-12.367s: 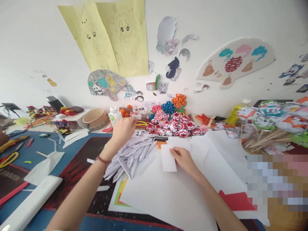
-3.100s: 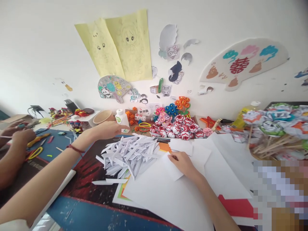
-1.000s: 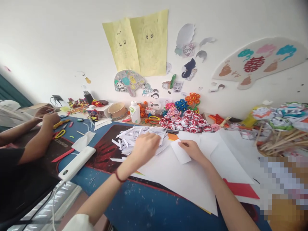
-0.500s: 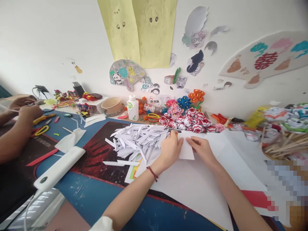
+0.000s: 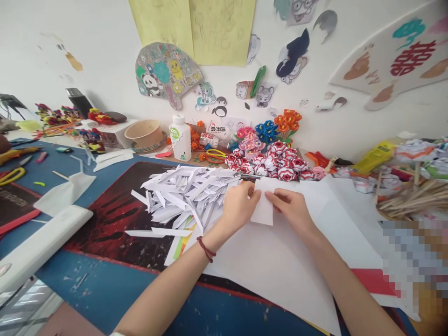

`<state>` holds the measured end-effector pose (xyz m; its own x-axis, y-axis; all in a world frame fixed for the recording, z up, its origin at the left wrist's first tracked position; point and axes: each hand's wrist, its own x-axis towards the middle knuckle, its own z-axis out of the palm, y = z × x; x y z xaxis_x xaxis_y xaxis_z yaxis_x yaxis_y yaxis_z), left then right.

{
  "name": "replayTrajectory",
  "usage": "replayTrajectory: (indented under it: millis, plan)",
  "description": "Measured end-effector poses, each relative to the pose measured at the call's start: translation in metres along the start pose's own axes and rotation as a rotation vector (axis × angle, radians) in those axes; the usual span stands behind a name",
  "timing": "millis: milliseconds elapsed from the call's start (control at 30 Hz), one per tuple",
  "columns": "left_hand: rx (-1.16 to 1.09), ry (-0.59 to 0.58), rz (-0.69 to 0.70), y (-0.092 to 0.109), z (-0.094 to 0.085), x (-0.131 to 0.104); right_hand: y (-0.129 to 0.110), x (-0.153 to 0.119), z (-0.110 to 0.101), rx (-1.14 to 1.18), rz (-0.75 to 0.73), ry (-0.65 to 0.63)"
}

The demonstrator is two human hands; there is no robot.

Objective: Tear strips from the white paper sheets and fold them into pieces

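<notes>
A small white piece of paper (image 5: 262, 211) is held up between my two hands, over large white sheets (image 5: 266, 266) on the desk. My left hand (image 5: 240, 203) pinches its left side, thumb on the near face; the other fingers curl behind. At its right edge, my right hand (image 5: 290, 205) grips it between thumb and fingers. Just left of my left hand lies a heap of folded white paper strips (image 5: 189, 191). Two loose strips (image 5: 157, 232) lie in front of the heap. Part of the left fingers is hidden behind the paper.
Behind the heap stand a white glue bottle (image 5: 180, 140) and a round tan container (image 5: 143, 133). Red-and-white paper flowers (image 5: 276, 163) lie along the wall. Wooden sticks (image 5: 409, 200) are at right. A white power strip (image 5: 45, 245) and yellow-handled scissors (image 5: 12, 176) lie at left.
The view has shifted and moved closer. The small paper has turned slightly in my hands, both still gripping it. The other person's hands at the left have almost left the view.
</notes>
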<state>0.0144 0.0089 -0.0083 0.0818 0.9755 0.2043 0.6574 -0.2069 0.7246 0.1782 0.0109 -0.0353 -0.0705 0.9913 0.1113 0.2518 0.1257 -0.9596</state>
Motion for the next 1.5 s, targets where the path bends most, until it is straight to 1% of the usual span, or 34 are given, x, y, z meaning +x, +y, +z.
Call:
replayTrajectory:
  millis: [100,233,333,400,500,600,667,733,800,867,1000,1100,1167,1233,1267,1400,1433,1500]
  plan:
    - [-0.017,-0.004,0.012,-0.002,0.002,0.002,-0.001,0.000,0.000,0.024,-0.014,0.018]
    - [-0.096,0.073,0.015,-0.006,0.002,0.006,-0.008,-0.002,0.002,0.049,0.004,0.006]
    - [-0.100,0.128,0.065,-0.005,0.001,0.005,-0.010,-0.002,0.002,0.071,0.023,-0.035]
    - [-0.024,0.192,0.096,-0.003,0.002,0.002,-0.010,-0.003,0.002,0.065,0.027,-0.045]
    - [0.154,0.279,0.124,-0.001,0.005,-0.003,-0.008,-0.004,0.005,0.048,0.058,-0.027]
    - [0.364,0.304,0.210,-0.004,0.009,-0.008,-0.007,-0.005,0.009,0.086,0.094,-0.034]
    - [0.500,0.294,0.317,-0.006,0.013,-0.009,-0.006,-0.006,0.010,0.147,0.107,-0.046]
    - [0.585,0.264,0.440,-0.008,0.015,-0.010,-0.005,-0.005,0.009,0.210,0.116,-0.039]
    - [0.616,0.228,0.542,-0.009,0.017,-0.011,-0.004,-0.004,0.008,0.265,0.114,-0.020]
    - [0.617,0.193,0.611,-0.008,0.019,-0.012,-0.003,-0.003,0.007,0.323,0.105,-0.016]
    - [0.606,0.144,0.657,-0.007,0.024,-0.013,-0.003,-0.002,0.006,0.417,0.111,-0.030]
    - [0.581,0.113,0.666,-0.005,0.025,-0.015,-0.003,-0.002,0.005,0.398,0.101,-0.023]
    - [0.531,0.085,0.678,-0.002,0.023,-0.016,-0.003,-0.001,0.003,0.364,0.093,0.011]
    - [0.428,0.053,0.657,0.002,0.020,-0.018,-0.003,-0.001,0.000,0.322,0.073,0.052]
    - [0.356,0.049,0.614,0.004,0.017,-0.018,-0.004,-0.001,-0.001,0.288,0.051,0.068]
    - [-0.001,0.097,0.320,0.011,0.008,-0.015,-0.010,-0.003,-0.006,0.074,-0.064,0.113]
    - [-0.086,0.090,0.260,0.011,0.007,-0.013,-0.012,-0.004,-0.006,0.044,-0.085,0.114]
    - [-0.228,0.034,0.183,0.009,0.007,-0.009,-0.016,-0.005,-0.005,0.042,-0.112,0.095]
